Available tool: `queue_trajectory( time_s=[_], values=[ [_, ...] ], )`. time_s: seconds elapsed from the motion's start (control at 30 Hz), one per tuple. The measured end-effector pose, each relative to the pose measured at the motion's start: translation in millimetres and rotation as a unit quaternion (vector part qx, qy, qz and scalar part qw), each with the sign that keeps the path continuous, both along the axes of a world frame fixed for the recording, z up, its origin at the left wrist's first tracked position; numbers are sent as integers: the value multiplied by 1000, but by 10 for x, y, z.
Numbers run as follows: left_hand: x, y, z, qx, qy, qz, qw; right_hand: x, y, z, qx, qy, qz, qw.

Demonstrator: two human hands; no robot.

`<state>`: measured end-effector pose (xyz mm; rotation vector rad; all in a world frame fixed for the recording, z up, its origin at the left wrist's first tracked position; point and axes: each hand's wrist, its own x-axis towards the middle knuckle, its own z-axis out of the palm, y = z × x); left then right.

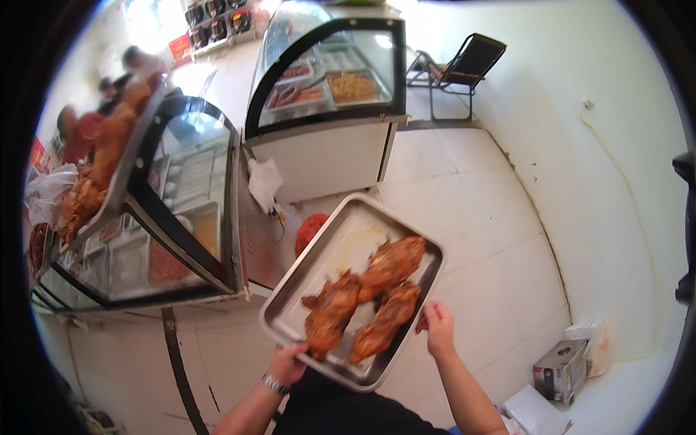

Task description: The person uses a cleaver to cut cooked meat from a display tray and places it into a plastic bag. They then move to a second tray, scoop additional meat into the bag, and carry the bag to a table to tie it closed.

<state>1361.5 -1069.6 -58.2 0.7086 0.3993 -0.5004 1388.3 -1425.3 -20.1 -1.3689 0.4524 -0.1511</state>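
Note:
A rectangular stainless steel tray (pixel 321 244) is held tilted in front of my body, above the tiled floor. Several reddish-brown cooked meat pieces, apparently whole roasted poultry (pixel 391 266), lie towards its near and right sides. My left hand (pixel 288 364), with a metal-banded watch on the wrist, grips the near left corner, thumb over the rim. At the right edge is my right hand (pixel 439 329), fingers curled close beside the rim. Whether those fingers grip the tray is unclear.
To the left stands a glass display case (pixel 185 201) with a tray of browned meat (pixel 111 141) on top. Another glass case (pixel 331 157) is ahead. People (pixel 144 65) appear blurred beyond. A folding chair (pixel 462 65), a red object (pixel 311 232) and a cardboard box (pixel 560 370) are also around.

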Motion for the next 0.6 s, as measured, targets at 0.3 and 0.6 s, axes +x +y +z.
queue_trajectory(
  time_s=[0.3, 0.6],
  values=[
    [129, 274, 113, -68, 39, -103, 992, -1588, 943, 153, 71, 77, -95, 990],
    [902, -71, -977, -75, -5, -169, 983, -1116, 805, -1315, 30, -21, -92, 995]
  ],
)
